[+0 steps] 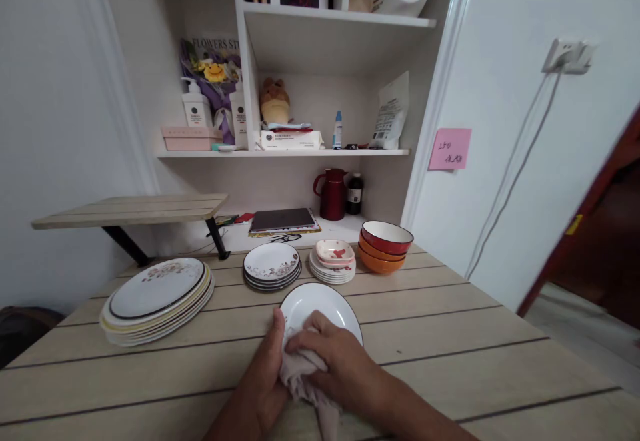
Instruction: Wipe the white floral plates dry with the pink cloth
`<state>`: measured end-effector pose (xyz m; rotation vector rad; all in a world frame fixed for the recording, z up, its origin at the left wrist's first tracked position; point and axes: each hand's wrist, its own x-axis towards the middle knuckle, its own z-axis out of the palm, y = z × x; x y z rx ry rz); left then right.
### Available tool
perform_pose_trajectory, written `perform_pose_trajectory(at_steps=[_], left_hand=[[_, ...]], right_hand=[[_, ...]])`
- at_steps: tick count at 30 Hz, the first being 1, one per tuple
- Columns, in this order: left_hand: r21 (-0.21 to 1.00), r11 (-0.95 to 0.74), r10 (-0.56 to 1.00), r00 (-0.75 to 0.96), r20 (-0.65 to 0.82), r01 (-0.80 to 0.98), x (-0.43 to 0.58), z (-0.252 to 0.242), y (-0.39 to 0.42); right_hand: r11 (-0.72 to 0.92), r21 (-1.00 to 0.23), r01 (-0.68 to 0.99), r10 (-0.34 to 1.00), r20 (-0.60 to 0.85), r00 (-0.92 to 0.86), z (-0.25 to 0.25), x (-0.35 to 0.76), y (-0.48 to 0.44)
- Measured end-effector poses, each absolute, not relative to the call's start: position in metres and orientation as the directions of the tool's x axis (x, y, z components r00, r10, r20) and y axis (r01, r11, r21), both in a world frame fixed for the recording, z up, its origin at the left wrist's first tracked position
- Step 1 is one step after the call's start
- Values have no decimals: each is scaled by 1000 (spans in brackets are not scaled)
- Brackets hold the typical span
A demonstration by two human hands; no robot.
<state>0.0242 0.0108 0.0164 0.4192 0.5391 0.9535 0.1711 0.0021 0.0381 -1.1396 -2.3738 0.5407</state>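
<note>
A white plate [333,304] with a thin dark rim is just in front of me, over the wooden table. My left hand [267,374] grips its near left edge, thumb up along the rim; the fingers beneath are hidden. Bunched in my right hand [345,361] is a pale, greyish-pink cloth [300,364], pressed against the plate's near left part. One end of the cloth hangs down toward me. Whether the plate's far side touches the tabletop, I cannot tell.
Behind the plate stand a stack of small dark-rimmed plates [273,262], small dishes [334,252] on saucers [333,273], and stacked bowls [383,254]. Large plates [157,287] are piled at left, near a raised wooden stand [135,209]. A red jug [333,194] and laptop [281,219] lie farther back.
</note>
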Motion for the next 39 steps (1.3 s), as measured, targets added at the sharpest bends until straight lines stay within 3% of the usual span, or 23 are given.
perform_pose_trajectory(at_steps=[7, 11, 14, 17, 23, 25, 29, 32, 36, 39], left_hand=[[555, 487, 870, 430, -240, -674, 30, 14, 12], [573, 449, 893, 367, -260, -686, 26, 9, 15], [571, 391, 920, 296, -256, -722, 22, 9, 17], [563, 375, 927, 288, -241, -736, 21, 10, 18], [548, 405, 911, 375, -172, -732, 21, 12, 17], [543, 426, 900, 397, -177, -723, 21, 12, 17], [534, 438, 896, 402, -190, -723, 21, 12, 19], [523, 450, 889, 419, -185, -724, 21, 13, 20], [534, 469, 879, 429, -207, -704, 23, 14, 20], [542, 487, 868, 449, -212, -685, 25, 16, 20]], right_hand=[[512, -346, 786, 830, 434, -350, 42, 188, 39], [355, -261, 898, 917, 283, -281, 44, 203, 36], [338, -230, 912, 939, 153, -309, 42, 196, 25], [371, -317, 873, 929, 120, -351, 37, 182, 15], [436, -714, 548, 860, 152, -486, 35, 172, 17], [449, -768, 456, 828, 165, -536, 39, 181, 19], [470, -772, 429, 768, 119, -629, 51, 204, 16], [533, -687, 493, 764, 140, -630, 53, 204, 11], [622, -439, 649, 774, 214, -596, 44, 179, 10], [561, -332, 759, 827, 274, -491, 39, 172, 21]])
